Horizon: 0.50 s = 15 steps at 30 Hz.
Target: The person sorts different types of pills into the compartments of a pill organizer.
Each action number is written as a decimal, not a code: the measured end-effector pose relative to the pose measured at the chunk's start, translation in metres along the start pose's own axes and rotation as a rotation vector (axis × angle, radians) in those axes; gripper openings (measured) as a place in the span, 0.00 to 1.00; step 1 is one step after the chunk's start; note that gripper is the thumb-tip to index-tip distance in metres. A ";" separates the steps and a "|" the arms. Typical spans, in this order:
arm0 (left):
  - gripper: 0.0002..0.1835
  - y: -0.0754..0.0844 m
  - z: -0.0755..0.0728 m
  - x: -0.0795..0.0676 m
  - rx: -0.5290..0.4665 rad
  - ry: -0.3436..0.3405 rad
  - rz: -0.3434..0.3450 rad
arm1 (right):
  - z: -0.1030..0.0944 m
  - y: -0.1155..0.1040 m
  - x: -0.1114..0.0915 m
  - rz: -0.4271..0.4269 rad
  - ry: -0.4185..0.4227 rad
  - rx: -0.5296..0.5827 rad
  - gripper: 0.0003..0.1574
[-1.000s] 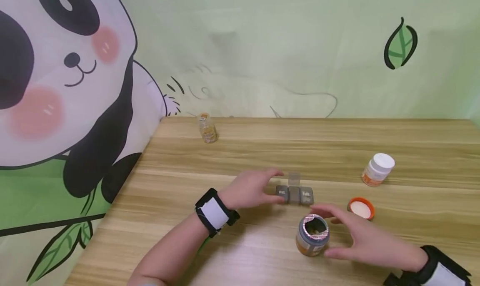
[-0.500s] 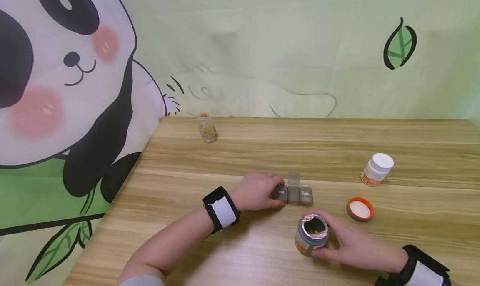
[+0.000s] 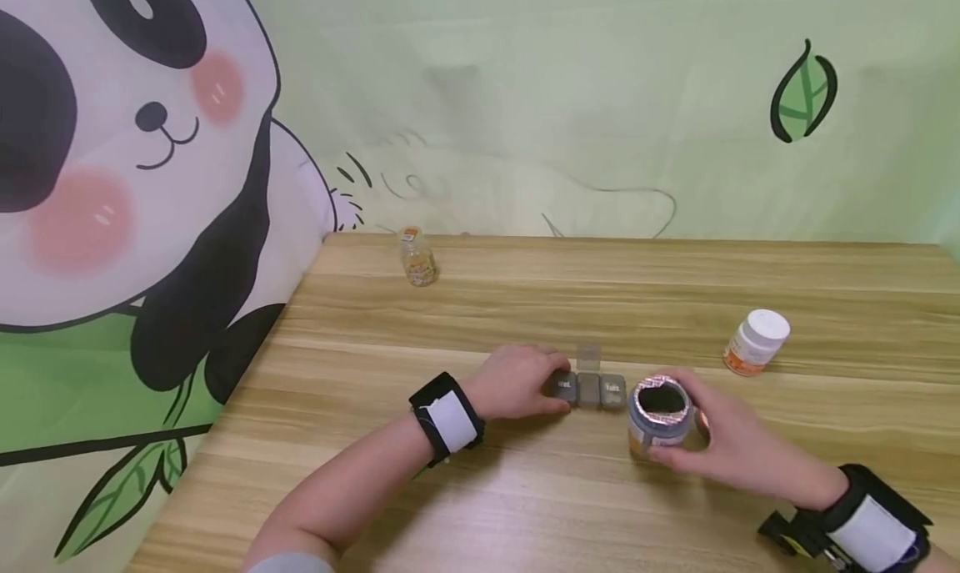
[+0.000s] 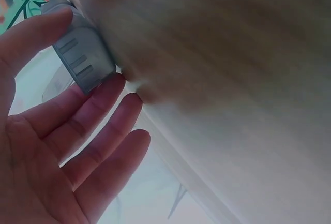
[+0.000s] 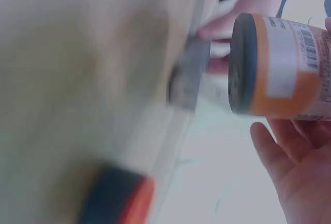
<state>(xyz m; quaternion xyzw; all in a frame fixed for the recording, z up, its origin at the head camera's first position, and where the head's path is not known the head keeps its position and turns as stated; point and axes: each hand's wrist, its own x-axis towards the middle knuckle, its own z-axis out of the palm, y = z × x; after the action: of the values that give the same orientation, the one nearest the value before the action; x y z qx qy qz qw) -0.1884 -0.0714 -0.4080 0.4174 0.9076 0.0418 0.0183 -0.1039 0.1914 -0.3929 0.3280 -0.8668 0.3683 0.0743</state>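
Observation:
My left hand [image 3: 517, 383] pinches the left end of a grey pill organizer [image 3: 588, 389] between thumb and fingers. Its middle compartment has the clear lid [image 3: 588, 358] standing open; the two outer lids, one marked Wed., are down. In the left wrist view, the ridged end of the organizer [image 4: 83, 53] sits between thumb and fingertips. A pill bottle [image 3: 643, 438] with an orange label and torn foil seal is in the grip of my right hand [image 3: 742, 444], just right of the organizer. The right wrist view shows the bottle's base [image 5: 243, 63] raised above the table.
The bottle's orange-rimmed cap [image 5: 121, 198] lies on the table, mostly hidden behind my right hand in the head view. A white bottle [image 3: 756, 344] stands at the right. Far back left is a clear bottle [image 3: 417, 260]. A panda-print cloth backs the table.
My left hand has closed in on the organizer's left end. My right hand has taken hold of the pill bottle, lifted it, and carried it away from me and slightly right.

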 end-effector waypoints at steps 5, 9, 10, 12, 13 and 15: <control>0.25 0.001 0.000 0.001 0.006 -0.005 -0.003 | -0.014 0.016 0.015 -0.022 -0.016 -0.121 0.40; 0.24 0.002 0.001 0.001 0.029 0.004 -0.003 | -0.019 0.026 0.025 -0.022 -0.074 -0.254 0.41; 0.24 0.002 0.001 0.001 0.030 0.006 -0.004 | -0.020 0.028 0.027 -0.023 -0.089 -0.282 0.41; 0.24 0.002 0.002 0.000 0.037 0.010 -0.005 | -0.021 0.030 0.031 -0.029 -0.113 -0.322 0.40; 0.24 0.002 0.002 0.000 0.039 0.011 -0.006 | -0.021 0.030 0.033 -0.037 -0.122 -0.338 0.39; 0.24 0.002 0.002 0.000 0.040 0.011 -0.009 | -0.020 0.030 0.036 -0.057 -0.134 -0.363 0.38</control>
<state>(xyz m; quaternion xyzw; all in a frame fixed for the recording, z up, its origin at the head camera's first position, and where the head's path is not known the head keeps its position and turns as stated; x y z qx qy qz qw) -0.1867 -0.0705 -0.4094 0.4134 0.9102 0.0257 0.0052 -0.1530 0.2023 -0.3833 0.3573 -0.9123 0.1809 0.0850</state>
